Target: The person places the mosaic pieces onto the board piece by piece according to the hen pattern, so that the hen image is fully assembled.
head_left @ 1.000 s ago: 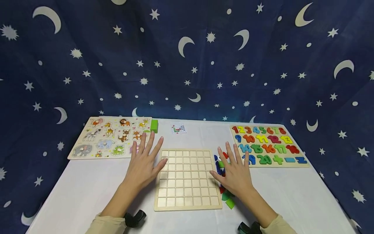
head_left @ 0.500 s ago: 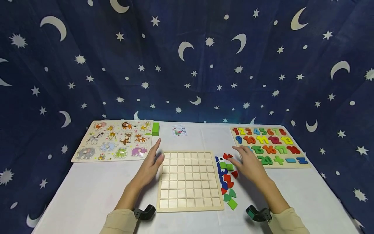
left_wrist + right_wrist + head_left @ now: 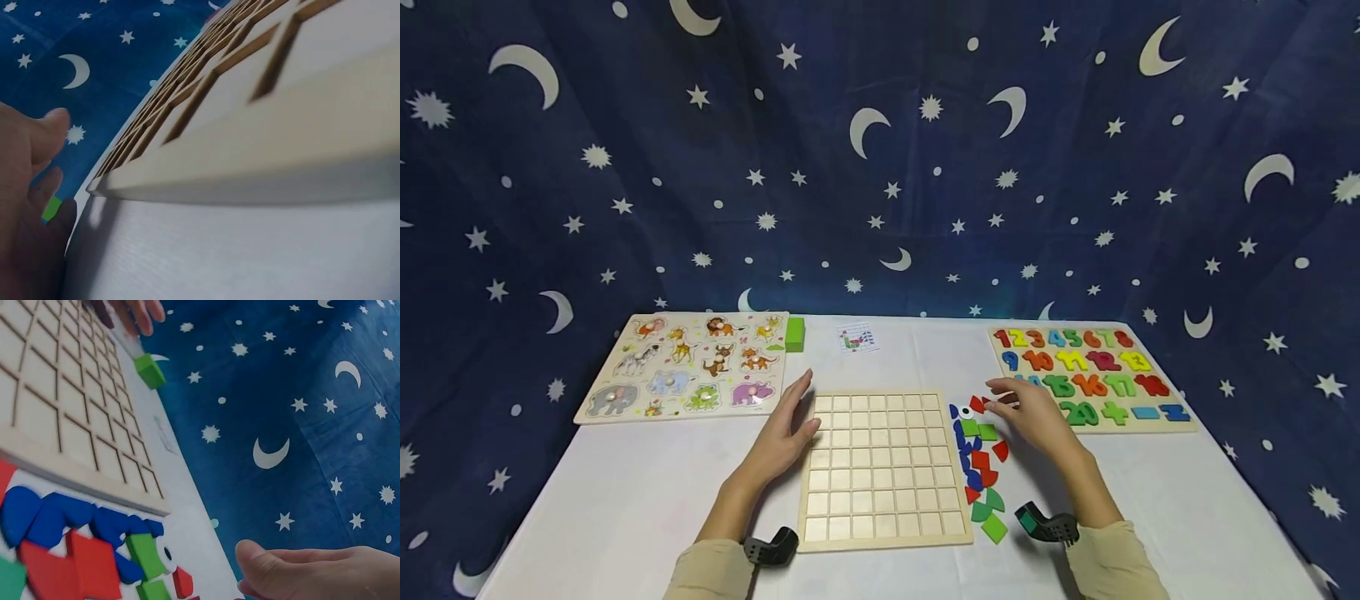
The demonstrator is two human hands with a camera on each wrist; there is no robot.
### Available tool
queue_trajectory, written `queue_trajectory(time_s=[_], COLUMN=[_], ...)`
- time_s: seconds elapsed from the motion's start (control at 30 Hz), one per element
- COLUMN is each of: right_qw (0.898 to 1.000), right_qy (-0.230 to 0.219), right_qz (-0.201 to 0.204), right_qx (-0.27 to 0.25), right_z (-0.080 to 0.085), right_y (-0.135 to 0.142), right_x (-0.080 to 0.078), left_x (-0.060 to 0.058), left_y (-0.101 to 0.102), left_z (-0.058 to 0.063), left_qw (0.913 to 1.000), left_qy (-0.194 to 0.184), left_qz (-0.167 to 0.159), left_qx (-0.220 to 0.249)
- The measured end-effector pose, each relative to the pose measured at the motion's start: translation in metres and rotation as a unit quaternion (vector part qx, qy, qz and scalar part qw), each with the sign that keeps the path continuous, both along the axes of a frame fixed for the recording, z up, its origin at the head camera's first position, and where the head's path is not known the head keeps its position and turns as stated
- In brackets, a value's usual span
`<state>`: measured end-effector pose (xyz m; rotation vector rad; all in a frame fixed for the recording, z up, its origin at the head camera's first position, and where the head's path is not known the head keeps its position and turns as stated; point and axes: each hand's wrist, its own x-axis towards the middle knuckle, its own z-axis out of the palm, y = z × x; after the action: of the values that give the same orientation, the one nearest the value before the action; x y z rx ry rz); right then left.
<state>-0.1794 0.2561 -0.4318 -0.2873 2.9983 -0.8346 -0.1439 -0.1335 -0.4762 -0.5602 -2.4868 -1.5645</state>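
Observation:
In the head view a wooden grid board (image 3: 883, 479) lies flat with bare square cells. My left hand (image 3: 778, 437) is held beside its left edge, fingers extended and thumb apart, holding nothing; the left wrist view shows the thumb (image 3: 53, 128) near the board's rim. To the right of the board lies a strip of coloured wooden pieces: blue pieces (image 3: 973, 481), green squares (image 3: 995, 528), red pieces (image 3: 980, 460) and a white disc with a dark dot (image 3: 966, 412). My right hand (image 3: 1033, 412) hovers at the far end, thumb and index apart, fingertips right beside red pieces (image 3: 977, 404).
An animal peg puzzle (image 3: 688, 367) lies at the back left, with a green block (image 3: 795, 334) at its right edge. A small printed picture card (image 3: 857, 338) lies behind the board. A number puzzle (image 3: 1093, 379) sits at the back right, partly behind my right hand.
Both hands were spread over the board's two sides at first. The left has turned edge-on beside the board; the right drew back right, then closed in on the red pieces at the far end.

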Motion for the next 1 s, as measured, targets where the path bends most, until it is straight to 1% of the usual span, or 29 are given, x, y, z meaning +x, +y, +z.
queue_trajectory(time_s=[0.07, 0.17, 0.27, 0.4, 0.57, 0.73, 0.83, 1.0], right_qw=[1.0, 1.0, 0.999, 0.998, 0.995, 0.991, 0.991, 0.992], right_qy=[-0.008, -0.018, -0.028, -0.049, -0.093, -0.12, -0.126, -0.119], right_qz=[0.006, 0.004, -0.013, -0.026, -0.034, -0.045, -0.045, -0.035], right_qx=[-0.009, -0.019, -0.02, -0.014, -0.023, -0.028, -0.028, -0.016], right_z=[0.0, 0.0, 0.0, 0.0, 0.0, -0.004, -0.006, -0.005], right_y=[-0.003, -0.005, -0.002, 0.002, 0.0, -0.003, -0.002, 0.0], right_x=[-0.004, -0.011, -0.017, -0.024, -0.033, -0.035, -0.033, -0.032], left_x=[-0.004, -0.01, -0.016, -0.02, -0.021, -0.02, -0.02, -0.021], left_y=[-0.004, -0.008, -0.007, -0.006, -0.008, -0.008, -0.007, -0.008], left_z=[-0.008, -0.013, -0.014, -0.012, -0.012, -0.012, -0.013, -0.012], left_qw=[1.0, 0.9997, 0.9996, 0.999, 0.9985, 0.9972, 0.9963, 0.9961], left_qy=[0.005, 0.017, 0.012, -0.014, -0.028, -0.044, -0.048, -0.042], left_qz=[0.0, -0.004, -0.013, -0.017, 0.0, 0.0, 0.0, 0.006], left_qx=[-0.005, -0.016, -0.023, -0.04, -0.048, -0.06, -0.071, -0.078])
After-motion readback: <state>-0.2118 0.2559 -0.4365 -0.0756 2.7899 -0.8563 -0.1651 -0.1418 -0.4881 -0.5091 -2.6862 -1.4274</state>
